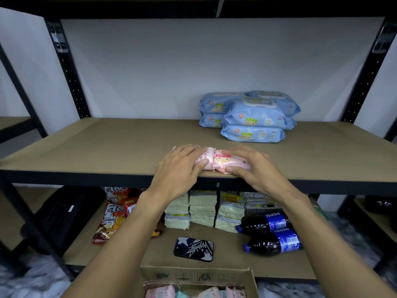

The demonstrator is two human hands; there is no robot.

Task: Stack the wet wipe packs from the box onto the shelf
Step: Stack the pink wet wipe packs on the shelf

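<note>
The left pack [204,159] and right pack [233,162], both pink, lie flat at the front edge of the shelf [107,143], touching end to end at their crimped seams. Their long axes run left to right along the edge, printed faces up. The left hand [182,166] holds the left pack and the right hand [253,166] holds the right one, each with fingers laid over the top and the thumb curled against the near side. These look like soft, light film pouches that dent under the fingers and are probably a little slick, so a broad hold across the middle, top and side together, should suit better than pinching a seam. Blue packs [253,117] sit stacked toward the back right, and more packs wait in the box [193,274] below.
</note>
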